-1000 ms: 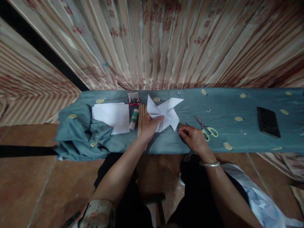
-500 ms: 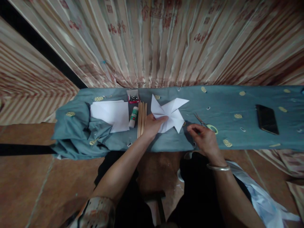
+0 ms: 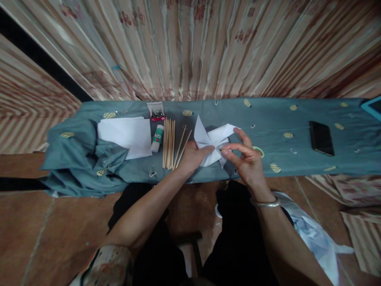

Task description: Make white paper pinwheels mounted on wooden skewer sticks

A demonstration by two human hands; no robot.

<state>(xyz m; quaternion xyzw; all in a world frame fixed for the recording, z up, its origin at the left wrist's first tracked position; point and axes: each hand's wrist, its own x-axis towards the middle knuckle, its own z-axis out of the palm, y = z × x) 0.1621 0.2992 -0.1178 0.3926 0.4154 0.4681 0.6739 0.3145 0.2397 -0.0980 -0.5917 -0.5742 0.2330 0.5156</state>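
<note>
A white paper pinwheel (image 3: 212, 137) with folded blades is held above the cloth-covered bench. My left hand (image 3: 193, 155) grips it from the left, its thumb pressed near the centre. On the other side, my right hand (image 3: 245, 159) pinches thumb and forefinger close to the pinwheel's middle; what lies in that pinch is too small to make out. Another finger of this hand touches the tip of the upper right blade. Behind the right hand shows the pale green handle of the scissors (image 3: 258, 151); their blades are hidden.
Left of the pinwheel lie several wooden sticks (image 3: 168, 143), a glue stick (image 3: 157, 138), a small open box (image 3: 156, 114) of metal pins and a stack of white paper (image 3: 126, 135). A black phone (image 3: 321, 138) rests rightward on the bench cloth (image 3: 274, 127). A curtain (image 3: 190, 51) hangs behind.
My right hand has moved up and left from beside the scissors to the pinwheel's centre. The left hand keeps its hold. Two sticks now lie apart from the bundle, and the view has shifted slightly.
</note>
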